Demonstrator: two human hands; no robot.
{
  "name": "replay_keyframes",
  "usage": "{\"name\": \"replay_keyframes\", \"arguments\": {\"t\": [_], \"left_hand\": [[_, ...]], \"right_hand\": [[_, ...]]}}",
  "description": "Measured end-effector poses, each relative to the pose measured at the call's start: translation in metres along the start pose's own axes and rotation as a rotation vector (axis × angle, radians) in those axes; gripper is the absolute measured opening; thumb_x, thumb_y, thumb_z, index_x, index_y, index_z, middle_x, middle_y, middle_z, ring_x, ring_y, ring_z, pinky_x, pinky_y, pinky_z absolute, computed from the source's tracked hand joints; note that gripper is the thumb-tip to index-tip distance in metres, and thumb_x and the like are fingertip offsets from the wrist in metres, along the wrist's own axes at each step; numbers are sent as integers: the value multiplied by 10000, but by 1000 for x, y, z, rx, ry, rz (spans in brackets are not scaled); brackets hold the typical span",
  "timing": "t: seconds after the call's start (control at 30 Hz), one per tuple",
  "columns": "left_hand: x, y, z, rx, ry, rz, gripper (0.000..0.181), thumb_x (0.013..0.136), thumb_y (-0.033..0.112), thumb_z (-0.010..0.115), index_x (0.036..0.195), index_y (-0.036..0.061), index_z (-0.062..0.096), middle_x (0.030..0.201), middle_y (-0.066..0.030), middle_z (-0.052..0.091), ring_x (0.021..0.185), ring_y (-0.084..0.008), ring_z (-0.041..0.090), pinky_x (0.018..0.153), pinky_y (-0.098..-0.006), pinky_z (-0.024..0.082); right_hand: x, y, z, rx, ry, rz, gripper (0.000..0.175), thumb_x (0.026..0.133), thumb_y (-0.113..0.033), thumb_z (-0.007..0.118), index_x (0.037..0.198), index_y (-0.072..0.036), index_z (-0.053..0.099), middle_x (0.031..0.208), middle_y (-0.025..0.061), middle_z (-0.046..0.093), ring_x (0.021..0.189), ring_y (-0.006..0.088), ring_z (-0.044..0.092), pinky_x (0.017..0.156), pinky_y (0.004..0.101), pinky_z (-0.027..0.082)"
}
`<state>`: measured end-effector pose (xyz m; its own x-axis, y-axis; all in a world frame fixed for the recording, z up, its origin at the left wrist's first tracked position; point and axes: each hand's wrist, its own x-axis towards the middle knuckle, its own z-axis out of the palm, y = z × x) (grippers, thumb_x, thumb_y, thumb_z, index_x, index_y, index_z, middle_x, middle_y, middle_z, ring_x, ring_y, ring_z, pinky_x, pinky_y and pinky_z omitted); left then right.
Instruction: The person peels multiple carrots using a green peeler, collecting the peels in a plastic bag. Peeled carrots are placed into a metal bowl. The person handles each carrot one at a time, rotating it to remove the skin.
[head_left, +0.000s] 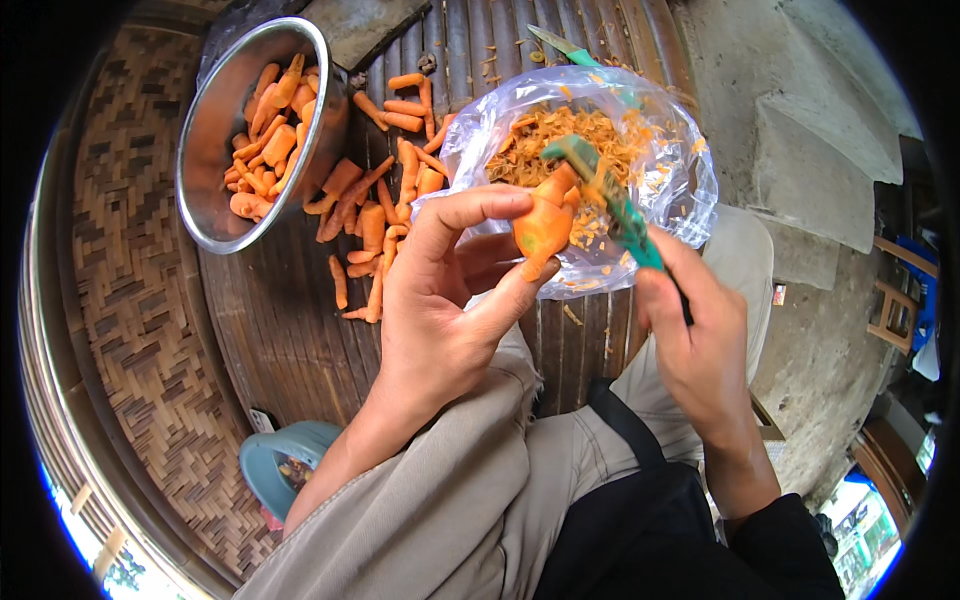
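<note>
My left hand (450, 292) grips a knobbly, branching carrot (541, 225) between thumb and fingers. A green-handled vegetable peeler (611, 199) is in my right hand (694, 322), its head close beside the carrot's upper end. Whether the blade touches the carrot I cannot tell. Behind both hands lies a clear plastic bag (675, 217), spread wide and holding a heap of orange peelings (570, 131). Loose carrots (371, 225) lie on the slats to the left of the bag. More carrots (277, 142) fill part of a tilted metal bowl (196, 161).
A small knife (555, 41) with a green handle lies beyond the bag on the bamboo slats (292, 337). A blue-grey plastic basin (262, 465) with scraps inside stands at lower left. Woven bamboo matting (142, 247) runs along the left, concrete floor (802, 352) along the right.
</note>
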<state>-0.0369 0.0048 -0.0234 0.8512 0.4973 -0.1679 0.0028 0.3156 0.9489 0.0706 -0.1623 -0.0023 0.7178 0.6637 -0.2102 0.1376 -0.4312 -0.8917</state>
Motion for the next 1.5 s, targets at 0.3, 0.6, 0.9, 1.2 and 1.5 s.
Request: {"name": "replay_keyframes", "arguments": {"t": [0.3,0.6,0.9,1.2,1.5], "left_hand": [[4,2,-2,-42,-20,-26,435,895,-25,634,1302,-25,483,1316,-176,539,1177,-285,580,935,-459,550],[1,6,0,15,41,-159,413,876,-29,666,1265,-22,526,1222,-137,599,1061,-221,636,898,-353,551],[4,5,1,-58,43,-166,454,866,-23,691,1285,-17,519,1163,-91,621,1062,-156,623,940,-278,506],[3,1,-1,-12,-8,-127,416,881,-78,624,1280,-32,517,1192,-66,548,1109,-170,599,973,-297,503],[0,4,-3,18,-13,-203,414,869,-37,667,1255,-34,518,1194,-90,557,1110,-169,596,958,-297,497]], "right_hand": [[-7,1,3,37,-104,-126,313,928,-112,638,1212,12,596,1077,187,681,944,292,698,789,342,551],[3,7,5,-72,-46,-202,296,924,-85,632,1211,-18,603,1055,177,687,906,288,703,757,346,548],[-2,3,-1,9,-36,-105,298,927,-86,628,1218,-20,610,1091,185,681,947,297,697,793,339,544],[-2,7,1,-19,-123,-168,316,897,-100,669,1198,-20,619,1073,168,686,949,310,693,793,346,558],[14,14,-6,-187,59,-110,268,941,-90,604,1202,-34,622,967,177,696,856,295,702,722,357,542]]}}
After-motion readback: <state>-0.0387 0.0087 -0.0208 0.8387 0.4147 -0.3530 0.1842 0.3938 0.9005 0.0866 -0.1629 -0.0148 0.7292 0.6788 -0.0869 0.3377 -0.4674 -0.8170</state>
